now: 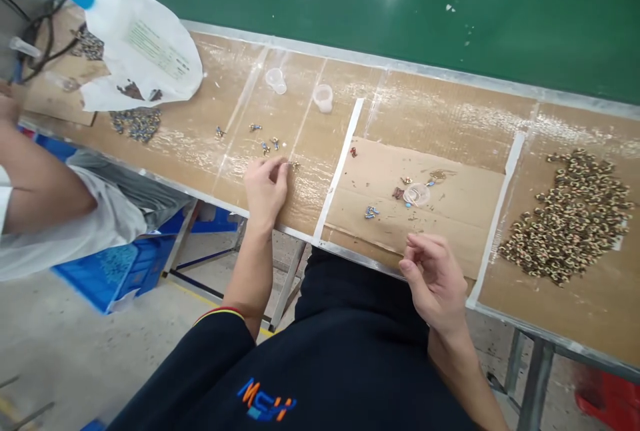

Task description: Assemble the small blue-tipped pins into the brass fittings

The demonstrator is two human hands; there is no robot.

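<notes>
My left hand (267, 192) rests at the table's front edge, thumb and index finger pinched together near a small metal piece (296, 165); whether they hold it is too small to tell. Several blue-and-gold pieces (265, 148) lie just beyond it. My right hand (436, 279) hovers over the front edge of a cardboard sheet (465, 217), fingers curled and apart, with nothing visible in them. On that sheet are a small clear cup (417, 195), blue pieces (371, 212) and dark red bits (399, 193).
A large pile of brass-coloured pieces (570, 217) covers the right side. Two clear cups (323, 97) stand toward the back. At left are a white bag (145, 37), a blue-grey pile (136, 124) and another person's arm (40, 177). Blue crates (107, 274) sit below.
</notes>
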